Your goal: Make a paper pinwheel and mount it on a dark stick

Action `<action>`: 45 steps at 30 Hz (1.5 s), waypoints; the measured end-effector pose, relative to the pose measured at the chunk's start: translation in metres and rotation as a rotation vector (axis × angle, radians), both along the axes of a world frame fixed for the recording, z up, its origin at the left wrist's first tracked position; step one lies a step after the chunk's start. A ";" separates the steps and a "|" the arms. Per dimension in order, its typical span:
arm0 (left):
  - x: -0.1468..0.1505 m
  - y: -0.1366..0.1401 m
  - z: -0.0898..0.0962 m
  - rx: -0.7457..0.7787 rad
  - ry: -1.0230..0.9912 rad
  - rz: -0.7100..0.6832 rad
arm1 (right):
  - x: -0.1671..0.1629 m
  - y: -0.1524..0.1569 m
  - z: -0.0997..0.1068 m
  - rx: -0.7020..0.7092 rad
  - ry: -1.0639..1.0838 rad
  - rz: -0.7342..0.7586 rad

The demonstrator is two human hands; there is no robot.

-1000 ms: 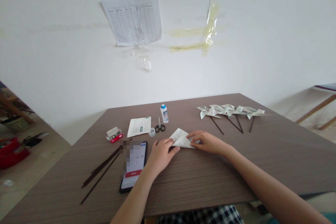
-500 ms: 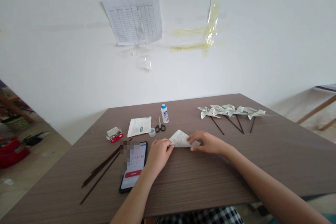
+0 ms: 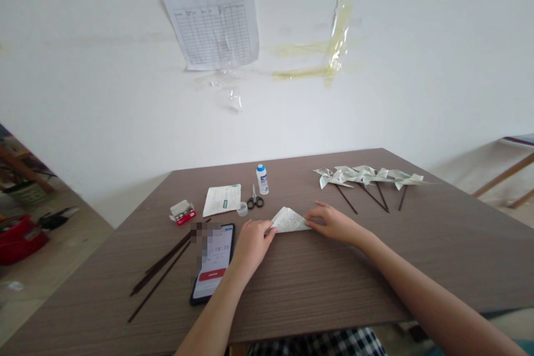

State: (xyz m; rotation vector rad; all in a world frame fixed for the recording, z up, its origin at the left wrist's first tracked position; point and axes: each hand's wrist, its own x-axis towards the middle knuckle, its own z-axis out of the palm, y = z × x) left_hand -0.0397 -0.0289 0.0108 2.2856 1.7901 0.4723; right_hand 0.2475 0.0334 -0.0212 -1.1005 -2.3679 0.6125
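Observation:
A sheet of printed paper [image 3: 287, 220], folded into a triangle with its peak away from me, rests on the brown table between my hands. My left hand [image 3: 252, 239] pinches its left corner between thumb and fingers. At the right corner, my right hand [image 3: 329, 221] has thumb and fingers closed on the paper. Just beyond my left hand are a roll of clear tape [image 3: 242, 209], black-handled scissors [image 3: 255, 200] and a white glue bottle with a blue cap [image 3: 262, 179]. A phone [image 3: 213, 267] lies beside my left forearm.
Several paper pinwheels on dark sticks [image 3: 367, 176] lie at the back right. A stack of paper [image 3: 222, 200], a small red-and-white box [image 3: 182, 213] and dark sticks [image 3: 162, 267] lie on the left. A wall [image 3: 137, 122] stands behind the table [image 3: 417, 267].
My right hand's fingers have shifted to the paper's right corner, uncovering more of its face. The peak looks slightly raised. My left hand stays at the left corner.

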 end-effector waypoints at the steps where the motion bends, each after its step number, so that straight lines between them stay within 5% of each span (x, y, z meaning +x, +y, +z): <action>1: 0.000 0.000 0.000 0.004 -0.016 0.001 | 0.000 0.000 0.000 0.002 -0.005 -0.007; 8: 0.000 0.000 -0.003 -0.024 -0.082 0.065 | -0.004 -0.005 0.000 -0.007 0.070 -0.068; 12: -0.003 0.002 -0.012 0.029 -0.107 -0.039 | -0.009 -0.006 -0.001 -0.017 0.054 -0.121; 19: -0.004 0.006 -0.022 0.086 -0.033 -0.085 | -0.010 -0.002 -0.004 0.079 -0.021 0.026; 45: 0.005 -0.003 -0.013 0.043 0.109 -0.001 | -0.016 0.001 -0.018 0.166 -0.043 -0.057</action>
